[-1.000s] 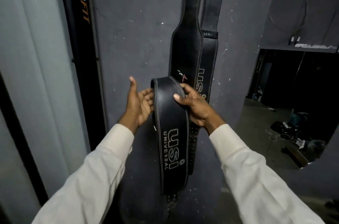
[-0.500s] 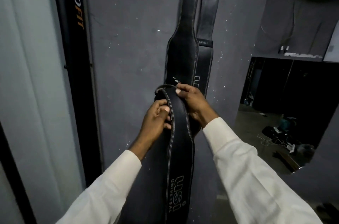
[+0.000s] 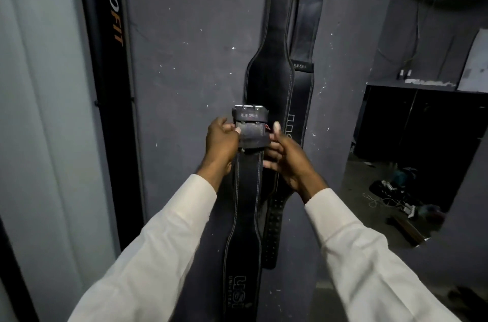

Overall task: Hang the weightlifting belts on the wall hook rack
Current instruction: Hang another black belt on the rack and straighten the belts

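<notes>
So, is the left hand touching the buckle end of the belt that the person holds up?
Touching. In the head view the left hand has its fingertips pressed on the side of the buckle end of the held belt, with no gap between them.

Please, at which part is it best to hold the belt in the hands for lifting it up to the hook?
Probably at the buckle end, the narrow top part. The left hand and right hand pinch it from its two edges, so the metal buckle stays free above the fingers and the wide, heavy part of the held belt hangs straight below.
</notes>
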### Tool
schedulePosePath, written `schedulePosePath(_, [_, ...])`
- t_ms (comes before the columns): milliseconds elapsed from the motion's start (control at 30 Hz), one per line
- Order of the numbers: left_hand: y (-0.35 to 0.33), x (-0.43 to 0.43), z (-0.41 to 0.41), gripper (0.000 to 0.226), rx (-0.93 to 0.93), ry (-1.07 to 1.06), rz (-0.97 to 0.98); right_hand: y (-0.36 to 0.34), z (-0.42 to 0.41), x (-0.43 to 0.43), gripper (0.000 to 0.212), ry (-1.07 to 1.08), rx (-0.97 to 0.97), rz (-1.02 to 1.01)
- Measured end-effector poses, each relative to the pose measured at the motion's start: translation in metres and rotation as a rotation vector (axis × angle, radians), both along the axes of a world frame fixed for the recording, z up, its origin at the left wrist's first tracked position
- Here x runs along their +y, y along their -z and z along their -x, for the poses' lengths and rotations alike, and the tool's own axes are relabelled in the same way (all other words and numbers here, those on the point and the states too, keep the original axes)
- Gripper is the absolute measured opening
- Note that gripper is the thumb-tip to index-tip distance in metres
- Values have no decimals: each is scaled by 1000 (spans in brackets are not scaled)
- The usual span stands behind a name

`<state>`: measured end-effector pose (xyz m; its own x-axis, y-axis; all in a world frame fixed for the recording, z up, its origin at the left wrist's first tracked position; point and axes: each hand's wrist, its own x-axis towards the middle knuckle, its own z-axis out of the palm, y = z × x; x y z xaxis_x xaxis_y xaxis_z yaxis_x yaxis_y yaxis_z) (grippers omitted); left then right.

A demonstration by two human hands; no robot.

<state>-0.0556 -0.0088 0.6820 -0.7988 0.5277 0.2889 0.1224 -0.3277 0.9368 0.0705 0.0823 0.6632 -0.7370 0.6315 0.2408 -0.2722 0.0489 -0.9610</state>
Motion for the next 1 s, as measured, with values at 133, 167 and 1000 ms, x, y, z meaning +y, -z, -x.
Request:
schedulePosePath(133, [11,1,12,54,235,27,-1,-33,21,-2,40,140,180,-123])
schedulePosePath(167, [12,1,17,53,276,34,0,-38,26,-2,38,188,179,-179])
schedulePosePath(1000, [-263,120,127,48,1005,-520,-154,-303,148,123,43,679,363,-985])
